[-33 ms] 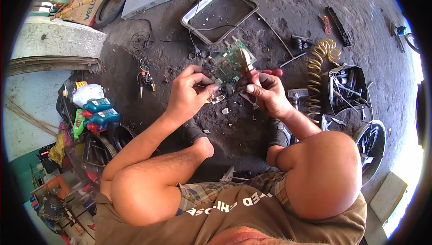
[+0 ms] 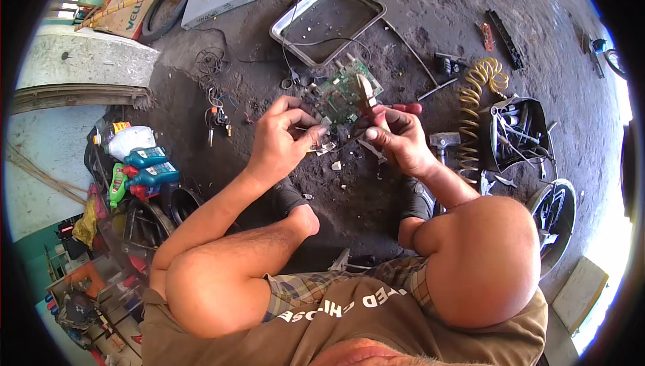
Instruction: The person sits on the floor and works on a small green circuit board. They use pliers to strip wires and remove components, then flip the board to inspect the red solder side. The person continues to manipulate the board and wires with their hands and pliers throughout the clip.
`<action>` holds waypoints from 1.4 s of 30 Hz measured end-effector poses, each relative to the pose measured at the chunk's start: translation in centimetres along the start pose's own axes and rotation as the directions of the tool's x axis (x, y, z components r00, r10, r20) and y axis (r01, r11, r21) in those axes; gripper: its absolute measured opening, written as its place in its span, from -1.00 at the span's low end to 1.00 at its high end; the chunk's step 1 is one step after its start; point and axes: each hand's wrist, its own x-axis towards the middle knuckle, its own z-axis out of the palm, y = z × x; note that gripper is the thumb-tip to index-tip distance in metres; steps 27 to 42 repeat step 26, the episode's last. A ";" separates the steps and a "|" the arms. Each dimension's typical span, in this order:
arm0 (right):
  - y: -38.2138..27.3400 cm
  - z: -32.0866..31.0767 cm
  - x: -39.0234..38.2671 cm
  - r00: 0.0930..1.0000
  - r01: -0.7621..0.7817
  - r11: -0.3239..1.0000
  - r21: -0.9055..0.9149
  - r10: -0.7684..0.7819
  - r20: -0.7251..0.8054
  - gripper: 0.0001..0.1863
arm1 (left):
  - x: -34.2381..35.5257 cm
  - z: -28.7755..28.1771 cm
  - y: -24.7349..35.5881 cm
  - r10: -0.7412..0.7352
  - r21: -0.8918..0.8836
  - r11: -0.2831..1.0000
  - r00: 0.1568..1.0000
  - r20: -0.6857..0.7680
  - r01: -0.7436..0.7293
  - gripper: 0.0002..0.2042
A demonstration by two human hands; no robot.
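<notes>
My left hand [image 2: 285, 131] pinches the lower left edge of a green circuit board [image 2: 330, 99] between thumb and fingers. The board is held tilted above the dark ground, between my feet and a metal tray. In my right hand [image 2: 403, 143] is a pair of red-handled pliers [image 2: 365, 89], its metal jaws lying over the right part of the board. Whether the jaws grip any component I cannot tell. Small pieces of debris [image 2: 336, 165] lie on the ground below the board.
Beyond the board lies a shallow metal tray [image 2: 279, 32] with a black cable across it. At right are a T-shaped bar [image 2: 437, 89], a hammer [image 2: 443, 139], a coiled yellow hose [image 2: 470, 107] and a black tool container [image 2: 494, 157]. Several bottles [image 2: 153, 176] stand at left.
</notes>
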 end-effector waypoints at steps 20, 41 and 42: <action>-0.1 0.0 -0.3 0.999 0.033 0.999 -0.017 -0.033 0.013 -0.59 | 0.9 -0.9 3.1 0.118 -0.120 0.987 0.987 0.107 -0.105 -0.89; -2.1 -0.3 -0.4 0.994 0.089 0.877 -0.471 -0.050 0.094 -0.59 | 0.4 -1.0 1.5 0.053 -0.157 0.987 0.995 0.080 -0.040 -0.90; -2.1 -0.3 -0.4 0.994 0.089 0.877 -0.471 -0.050 0.094 -0.59 | 0.4 -1.0 1.5 0.053 -0.157 0.987 0.995 0.080 -0.040 -0.90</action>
